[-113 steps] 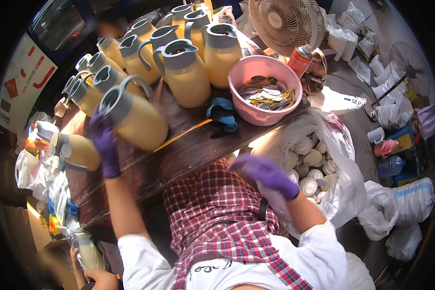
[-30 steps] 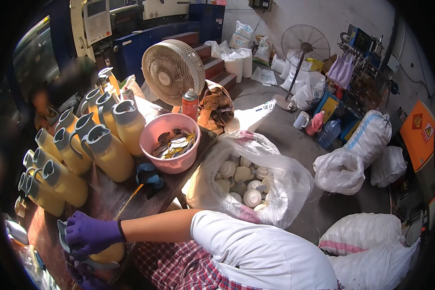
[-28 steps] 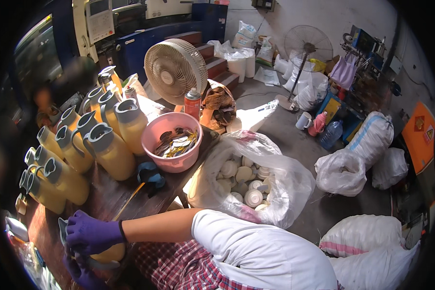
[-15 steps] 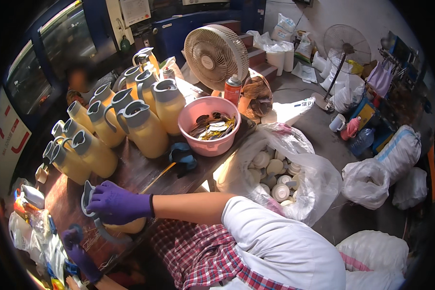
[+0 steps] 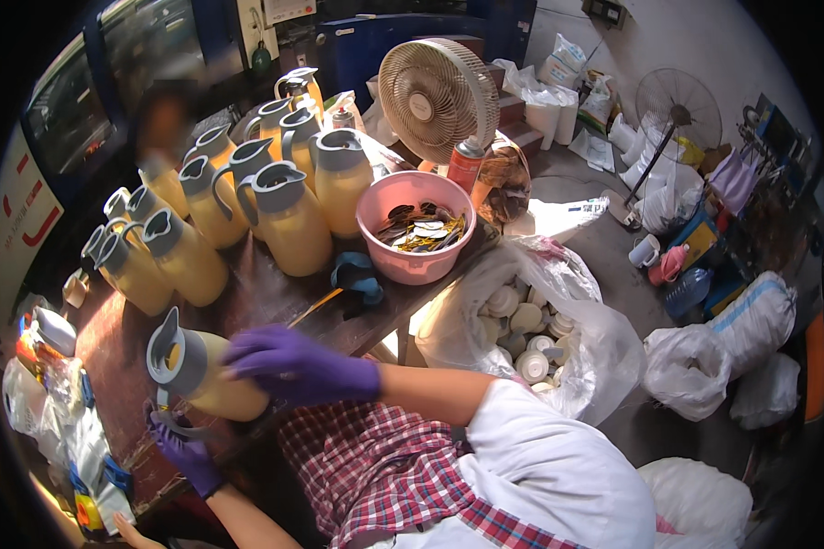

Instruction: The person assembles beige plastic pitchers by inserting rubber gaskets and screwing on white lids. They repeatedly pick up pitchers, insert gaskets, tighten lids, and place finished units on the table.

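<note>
A yellow jug (image 5: 215,371) with a grey spout and collar tilts over the near left part of the table. My left hand (image 5: 185,450), in a purple glove, is closed around its grey handle (image 5: 178,426). Beside the jug's body is my right hand (image 5: 288,364), also purple-gloved, with its fingers stretched out and slightly blurred; whether they touch the jug is unclear. Several similar jugs (image 5: 288,224) stand grouped farther back. To their right sits a pink basin (image 5: 423,265) of dark, white and gold small pieces. A dark blue strap-like item (image 5: 357,277) lies near it.
A beige fan (image 5: 435,96) and a spray can (image 5: 467,163) stand behind the basin. Right of the table, an open plastic bag (image 5: 604,339) holds round white lids. White sacks (image 5: 755,306) and a standing fan (image 5: 676,110) occupy the floor. Plastic packages (image 5: 59,412) lie at far left.
My right hand has come off the jug's top and moved right, uncovering the grey spout. My left hand has moved up and right onto the handle. The whole view has shifted slightly.
</note>
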Motion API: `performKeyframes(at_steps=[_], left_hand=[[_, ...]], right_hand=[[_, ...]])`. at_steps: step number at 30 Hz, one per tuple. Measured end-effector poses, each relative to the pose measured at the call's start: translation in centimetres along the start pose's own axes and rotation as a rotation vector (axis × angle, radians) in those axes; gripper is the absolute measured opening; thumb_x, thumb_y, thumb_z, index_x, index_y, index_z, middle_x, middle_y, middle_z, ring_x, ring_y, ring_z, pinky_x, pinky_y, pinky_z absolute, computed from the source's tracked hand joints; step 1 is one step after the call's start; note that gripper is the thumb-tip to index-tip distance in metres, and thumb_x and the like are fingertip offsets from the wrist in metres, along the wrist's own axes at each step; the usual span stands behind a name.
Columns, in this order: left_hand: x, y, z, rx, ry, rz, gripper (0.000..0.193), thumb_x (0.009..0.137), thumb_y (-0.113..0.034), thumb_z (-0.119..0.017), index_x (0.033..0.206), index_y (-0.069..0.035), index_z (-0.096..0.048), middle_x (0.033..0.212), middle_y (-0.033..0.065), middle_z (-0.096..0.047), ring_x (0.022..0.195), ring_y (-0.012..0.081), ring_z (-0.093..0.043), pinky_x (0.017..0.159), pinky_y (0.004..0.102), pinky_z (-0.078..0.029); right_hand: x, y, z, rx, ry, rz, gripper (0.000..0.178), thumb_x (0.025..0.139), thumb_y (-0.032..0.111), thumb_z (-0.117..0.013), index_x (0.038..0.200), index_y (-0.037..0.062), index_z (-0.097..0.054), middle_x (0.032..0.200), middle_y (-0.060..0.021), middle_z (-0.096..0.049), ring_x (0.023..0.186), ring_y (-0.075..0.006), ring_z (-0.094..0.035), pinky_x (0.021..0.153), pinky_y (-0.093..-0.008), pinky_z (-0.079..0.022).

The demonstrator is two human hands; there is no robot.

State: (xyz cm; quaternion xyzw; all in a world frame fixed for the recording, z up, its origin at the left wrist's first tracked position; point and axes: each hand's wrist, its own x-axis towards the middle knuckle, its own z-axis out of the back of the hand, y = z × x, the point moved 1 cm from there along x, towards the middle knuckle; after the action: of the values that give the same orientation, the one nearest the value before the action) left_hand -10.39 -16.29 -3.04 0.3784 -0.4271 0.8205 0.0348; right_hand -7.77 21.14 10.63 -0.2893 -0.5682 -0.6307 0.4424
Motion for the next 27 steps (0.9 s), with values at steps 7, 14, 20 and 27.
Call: performKeyframes(at_steps=[7, 14, 20, 27], left_hand=[[-5.6, -11.0, 0.2, -0.495, -0.108, 0.224, 0.052, 0.110, -0.030, -0.040, 0.153, -0.001, -0.035, 0.151, 0.0150, -0.044, 0.138, 0.0264, -0.045, 0.116, 0.0417, -0.034], [-6.2, -11.4, -3.5, -0.155, -0.108, 0.260, 0.053, 0.108, -0.034, -0.049, 0.147, 0.000, -0.044, 0.138, 0.0132, -0.055, 0.122, 0.0222, -0.054, 0.108, 0.0386, -0.040], [-6.6, -10.8, -2.3, -0.468, -0.140, 0.337, 0.045, 0.110, -0.028, -0.042, 0.143, 0.001, -0.050, 0.145, 0.0127, -0.053, 0.131, 0.0236, -0.052, 0.111, 0.0401, -0.041], [-8.6, -17.0, -0.3, -0.838, 0.059, 0.370, 0.041, 0.100, -0.030, -0.057, 0.126, 0.001, -0.058, 0.124, 0.0098, -0.063, 0.112, 0.0204, -0.060, 0.099, 0.0372, -0.046]], right_hand=[[-28.8, 5.7, 23.6, -0.615, -0.709, -1.005, 0.025, 0.093, 0.004, -0.056, 0.113, 0.0024, -0.071, 0.107, -0.0131, -0.073, 0.095, -0.0236, -0.069, 0.086, -0.0332, -0.054], [-42.5, 5.9, 26.2, -1.381, -0.073, -1.403, 0.072, 0.084, 0.044, -0.067, 0.142, 0.0061, -0.050, 0.137, -0.0261, -0.052, 0.114, -0.0412, -0.060, 0.099, -0.0492, -0.048], [-39.7, 5.5, 26.2, -1.534, 0.010, -1.453, 0.079, 0.082, 0.050, -0.070, 0.145, 0.0089, -0.047, 0.147, -0.0270, -0.043, 0.123, -0.0472, -0.054, 0.101, -0.0531, -0.046], [-39.3, 3.4, 30.8, -1.419, 0.019, -1.201, 0.074, 0.080, 0.037, -0.077, 0.141, 0.0039, -0.051, 0.138, -0.0256, -0.055, 0.125, -0.0403, -0.054, 0.107, -0.0467, -0.043]])
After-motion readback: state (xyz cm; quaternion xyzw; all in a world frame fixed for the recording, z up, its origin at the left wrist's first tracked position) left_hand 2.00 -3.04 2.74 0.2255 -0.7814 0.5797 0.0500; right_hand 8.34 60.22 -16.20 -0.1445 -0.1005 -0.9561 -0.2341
